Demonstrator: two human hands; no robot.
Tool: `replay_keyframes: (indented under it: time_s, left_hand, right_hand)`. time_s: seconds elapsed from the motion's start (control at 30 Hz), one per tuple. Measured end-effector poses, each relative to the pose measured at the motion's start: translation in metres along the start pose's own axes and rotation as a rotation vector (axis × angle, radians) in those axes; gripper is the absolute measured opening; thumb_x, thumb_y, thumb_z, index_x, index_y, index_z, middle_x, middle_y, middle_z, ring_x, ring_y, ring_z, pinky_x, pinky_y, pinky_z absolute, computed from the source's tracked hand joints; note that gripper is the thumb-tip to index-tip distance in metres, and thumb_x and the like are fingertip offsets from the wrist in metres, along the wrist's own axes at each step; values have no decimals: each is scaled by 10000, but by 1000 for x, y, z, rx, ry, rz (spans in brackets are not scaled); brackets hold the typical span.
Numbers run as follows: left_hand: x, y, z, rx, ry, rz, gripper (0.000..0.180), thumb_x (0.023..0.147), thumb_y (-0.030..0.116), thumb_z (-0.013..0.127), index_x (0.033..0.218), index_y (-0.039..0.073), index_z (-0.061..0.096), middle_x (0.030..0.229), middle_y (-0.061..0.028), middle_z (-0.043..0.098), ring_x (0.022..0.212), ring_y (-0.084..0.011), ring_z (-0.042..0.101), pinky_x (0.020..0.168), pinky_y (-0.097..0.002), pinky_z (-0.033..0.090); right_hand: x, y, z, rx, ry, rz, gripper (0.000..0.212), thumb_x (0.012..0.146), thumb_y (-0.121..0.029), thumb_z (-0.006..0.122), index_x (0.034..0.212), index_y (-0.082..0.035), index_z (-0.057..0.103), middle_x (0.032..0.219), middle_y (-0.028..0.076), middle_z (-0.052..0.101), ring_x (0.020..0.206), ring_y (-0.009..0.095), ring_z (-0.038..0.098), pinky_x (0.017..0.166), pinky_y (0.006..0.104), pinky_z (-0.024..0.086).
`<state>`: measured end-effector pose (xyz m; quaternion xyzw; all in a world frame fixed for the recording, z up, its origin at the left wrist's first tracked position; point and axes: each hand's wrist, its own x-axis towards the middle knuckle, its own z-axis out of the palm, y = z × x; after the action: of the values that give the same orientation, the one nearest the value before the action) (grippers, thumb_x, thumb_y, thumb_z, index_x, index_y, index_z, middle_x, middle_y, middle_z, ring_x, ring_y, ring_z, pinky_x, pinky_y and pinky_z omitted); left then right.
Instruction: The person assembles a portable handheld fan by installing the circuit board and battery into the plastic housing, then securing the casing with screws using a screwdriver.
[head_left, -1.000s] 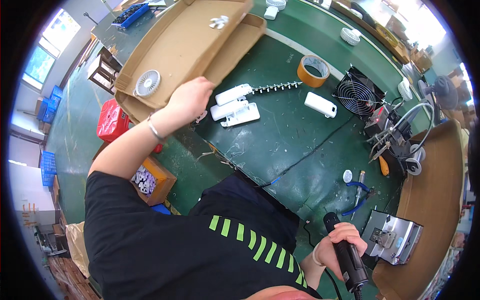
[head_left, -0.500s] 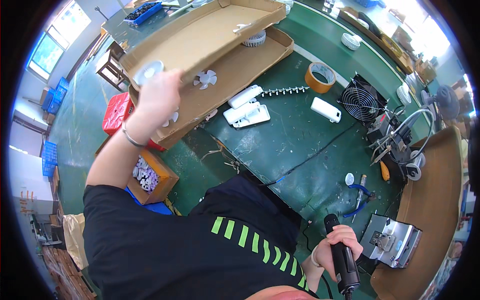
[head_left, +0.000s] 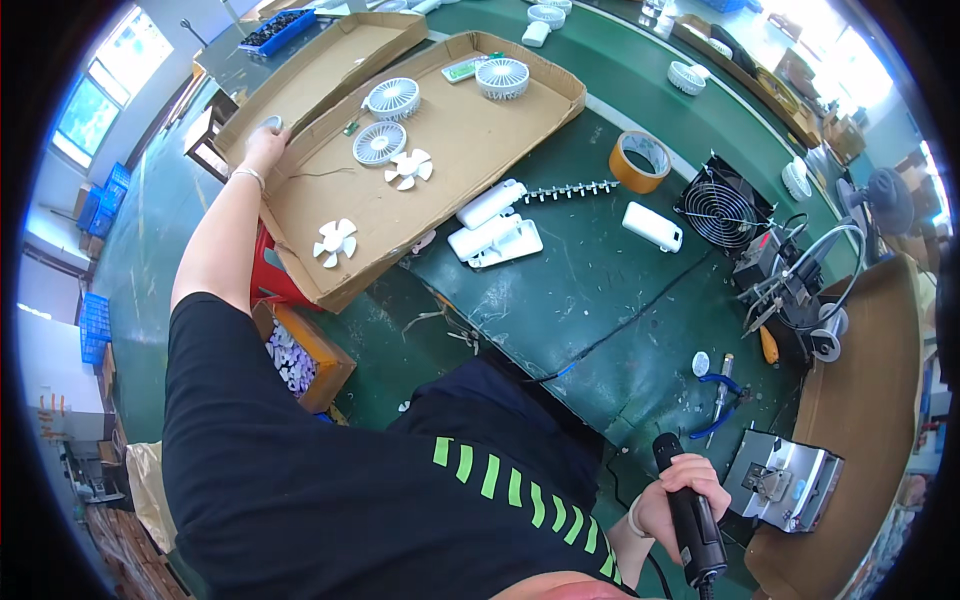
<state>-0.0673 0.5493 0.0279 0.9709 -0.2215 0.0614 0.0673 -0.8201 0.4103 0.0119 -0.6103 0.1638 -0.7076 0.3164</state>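
My left hand (head_left: 264, 152) is closed at the near edge of a shallow cardboard tray (head_left: 320, 72) at the far left. A small pale round piece (head_left: 272, 122) shows at its fingertips. Closer in lies a second cardboard tray (head_left: 450, 190), holding three round white fan housings (head_left: 380, 144), white fan blades (head_left: 409, 169) and a small green circuit board (head_left: 462, 70). At the lower right my right hand (head_left: 672, 500) is wrapped round a black electric screwdriver (head_left: 692, 530), its cable running off below.
White plastic casings (head_left: 495, 238), a tape roll (head_left: 640, 161) and a black fan (head_left: 722, 207) lie on the green table. Blue-handled pliers (head_left: 720, 405) and a metal fixture (head_left: 783, 480) are near the screwdriver. A box of white parts (head_left: 305, 365) stands at the left.
The upper cardboard tray has moved away to the far left with my left hand, uncovering the fan housings in the lower tray. My right hand stays almost still with the screwdriver.
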Motion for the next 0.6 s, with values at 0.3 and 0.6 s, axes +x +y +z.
replay_keyframes:
  time_s: [0.3, 0.6]
  left_hand:
    - [-150, 188, -28, -521, 121, 658, 275, 864, 211, 606, 1096, 66, 639, 1105, -176, 629, 1037, -324, 608, 886, -384, 499]
    - [-294, 287, 8, -90, 15, 886, 795, 790, 345, 713, 1371, -52, 341, 1210, -244, 518, 1102, -356, 543, 957, -406, 450]
  right_hand:
    - [10, 2, 3, -19, 39, 77, 878, 800, -850, 257, 865, -8, 495, 535, 70, 472, 458, 185, 457, 503, 334, 422]
    - [5, 2, 10, -7, -21, -19, 891, 813, -837, 241, 880, 9, 513, 532, 77, 483, 457, 199, 476, 496, 344, 432]
